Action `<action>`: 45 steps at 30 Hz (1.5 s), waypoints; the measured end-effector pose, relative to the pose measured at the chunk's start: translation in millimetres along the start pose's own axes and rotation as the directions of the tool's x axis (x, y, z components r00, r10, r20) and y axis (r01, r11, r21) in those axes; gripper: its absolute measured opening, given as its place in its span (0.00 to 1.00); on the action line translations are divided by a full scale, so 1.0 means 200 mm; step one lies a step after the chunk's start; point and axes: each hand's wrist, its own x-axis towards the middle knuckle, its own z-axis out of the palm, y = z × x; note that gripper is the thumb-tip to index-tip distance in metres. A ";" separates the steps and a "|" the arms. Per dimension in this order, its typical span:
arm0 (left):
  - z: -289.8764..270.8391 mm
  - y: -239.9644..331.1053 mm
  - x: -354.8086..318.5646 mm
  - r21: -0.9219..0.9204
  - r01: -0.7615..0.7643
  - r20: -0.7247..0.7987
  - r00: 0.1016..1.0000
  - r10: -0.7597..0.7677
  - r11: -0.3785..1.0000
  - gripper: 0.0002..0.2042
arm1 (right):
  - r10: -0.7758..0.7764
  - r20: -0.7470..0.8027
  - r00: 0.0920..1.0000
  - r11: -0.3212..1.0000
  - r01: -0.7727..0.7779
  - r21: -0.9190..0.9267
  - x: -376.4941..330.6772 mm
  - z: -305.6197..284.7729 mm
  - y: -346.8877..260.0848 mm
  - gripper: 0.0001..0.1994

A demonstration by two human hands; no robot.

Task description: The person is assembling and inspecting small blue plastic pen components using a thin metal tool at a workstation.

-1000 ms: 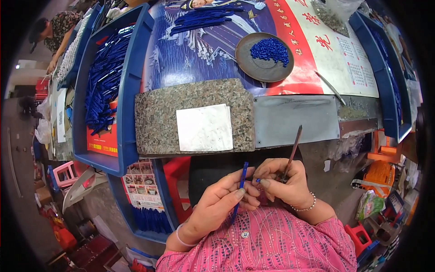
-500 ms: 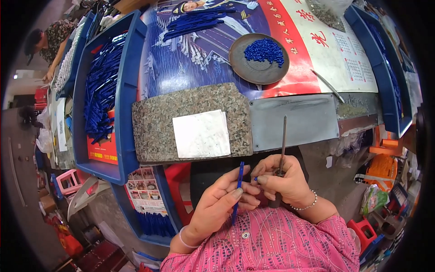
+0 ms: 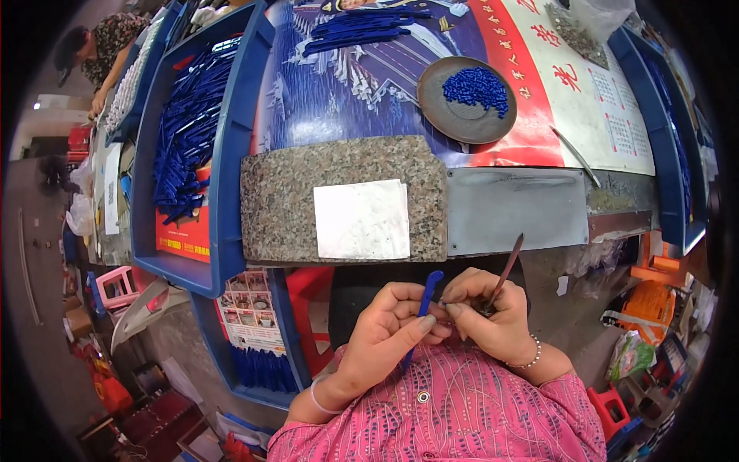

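Low over my lap, my left hand [image 3: 389, 327] is closed on a slim blue plastic pen part [image 3: 431, 291], held nearly upright with a rounded, bent top. Its lower end runs down below my fingers. My right hand [image 3: 496, 316] grips a thin-shafted hand tool [image 3: 509, 266], like an awl or screwdriver, with the tip pointing up and away. Thumb and forefinger of that hand pinch at a tiny blue bead-like piece [image 3: 443, 305], mostly hidden, right beside the pen part. The fingertips of both hands almost meet.
A round dish [image 3: 454, 131] of small blue pieces [image 3: 477, 88] stands on the poster-covered table. Blue pen parts lie in a heap [image 3: 362, 31] there and fill the left tray [image 3: 225, 154]. White paper [image 3: 362, 219] lies on a stone slab [image 3: 281, 204], beside a grey plate [image 3: 516, 212] and tweezers [image 3: 576, 156].
My hands have drawn closer together. The pen part has turned, showing its bent top, and the tool's shaft leans further right. The whole view has shifted a little.
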 end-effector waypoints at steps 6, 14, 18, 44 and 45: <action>-0.01 -0.02 0.00 -0.052 -0.031 -0.031 0.999 0.029 0.998 0.13 | -0.234 0.014 0.972 0.934 0.229 -0.272 0.01 0.03 0.01 0.04; 0.01 -0.03 -0.01 0.034 -0.111 -0.035 0.993 0.112 0.993 0.12 | -0.193 -0.064 0.979 0.925 0.159 -0.346 0.00 0.08 0.00 0.06; -0.01 -0.06 -0.02 0.071 -0.149 -0.044 0.987 0.152 0.986 0.11 | -0.262 -0.079 0.962 0.895 0.212 -0.393 0.01 0.09 0.02 0.07; 0.02 -0.10 -0.01 0.824 -0.452 0.104 0.715 0.691 0.343 0.13 | -0.351 0.034 0.936 0.749 0.302 -0.590 0.01 0.11 -0.04 0.05; 0.02 -0.09 -0.01 0.824 -0.451 0.103 0.715 0.691 0.344 0.13 | -0.321 0.084 0.943 0.738 0.305 -0.602 0.00 0.09 -0.04 0.08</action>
